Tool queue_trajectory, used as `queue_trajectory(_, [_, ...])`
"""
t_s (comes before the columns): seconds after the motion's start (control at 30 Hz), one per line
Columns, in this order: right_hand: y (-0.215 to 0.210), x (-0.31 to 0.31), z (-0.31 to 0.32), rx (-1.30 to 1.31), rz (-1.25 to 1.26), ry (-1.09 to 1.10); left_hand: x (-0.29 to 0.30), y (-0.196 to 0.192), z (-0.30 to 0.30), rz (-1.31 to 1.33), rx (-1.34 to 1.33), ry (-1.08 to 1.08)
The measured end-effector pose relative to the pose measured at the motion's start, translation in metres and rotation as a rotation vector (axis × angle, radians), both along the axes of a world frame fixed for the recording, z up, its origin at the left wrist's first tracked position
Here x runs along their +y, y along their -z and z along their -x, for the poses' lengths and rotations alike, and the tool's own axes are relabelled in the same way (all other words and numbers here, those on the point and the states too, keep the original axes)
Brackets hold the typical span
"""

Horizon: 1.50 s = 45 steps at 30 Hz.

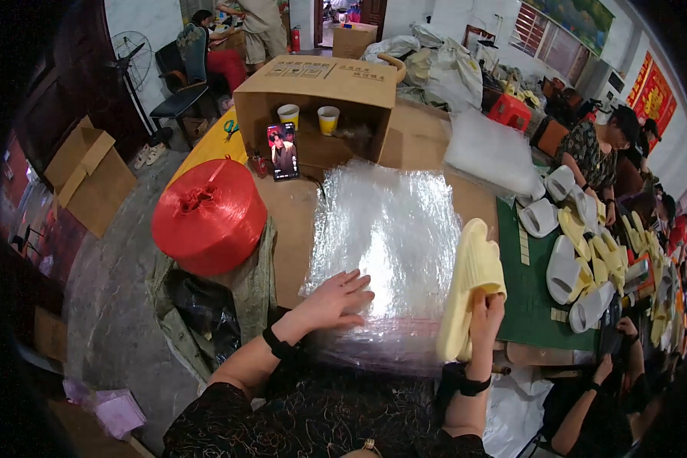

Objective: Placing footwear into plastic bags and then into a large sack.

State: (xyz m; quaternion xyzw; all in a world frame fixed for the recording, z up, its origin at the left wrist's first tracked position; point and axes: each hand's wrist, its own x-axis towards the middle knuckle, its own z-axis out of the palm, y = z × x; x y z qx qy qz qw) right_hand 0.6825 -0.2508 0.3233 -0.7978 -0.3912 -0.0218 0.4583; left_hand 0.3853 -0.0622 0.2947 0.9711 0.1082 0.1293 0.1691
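A stack of clear plastic bags lies in front of me on the brown cardboard-covered table. My left hand rests on its near left part, fingers spread and holding nothing. At the stack's right edge, my right hand grips a pale yellow slipper by its strap opening. The slipper stands nearly upright, toe end away from me. Whether a second slipper lies behind it I cannot tell.
Left of the bags sits a big red roll of plastic twine. Behind stand a phone and an open cardboard box with two paper cups. On the right, white and yellow slippers lie on a green mat, near co-workers.
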Motion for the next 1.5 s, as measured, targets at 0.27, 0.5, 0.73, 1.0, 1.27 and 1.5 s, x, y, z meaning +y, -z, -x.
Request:
queue_trajectory(0.27, [-0.008, -0.059, -0.001, 0.465, -0.409, -0.092, 0.011, -0.002, -0.045, 0.155, -0.031, -0.17])
queue_trajectory(0.5, [-0.01, -0.09, -0.004, 0.427, -0.363, 0.004, -0.009, -0.023, -0.059, -0.005, 0.037, -0.076])
queue_trajectory(0.73, [-0.011, -0.09, 0.009, 0.345, -0.366, -0.003, -0.009, -0.02, -0.063, 0.182, -0.085, -0.122])
queue_trajectory(1.0, [-0.02, -0.089, 0.022, 0.298, -0.401, -0.026, -0.008, -0.026, -0.063, 0.848, -0.222, -0.37])
queue_trajectory(1.27, [-0.02, -0.084, 0.023, 0.176, -0.296, -0.03, -0.007, -0.021, -0.06, 0.439, -0.144, -0.089])
queue_trajectory(1.5, [-0.021, -0.081, 0.029, 0.222, -0.249, 0.01, -0.013, -0.014, -0.063, 0.177, -0.185, -0.143])
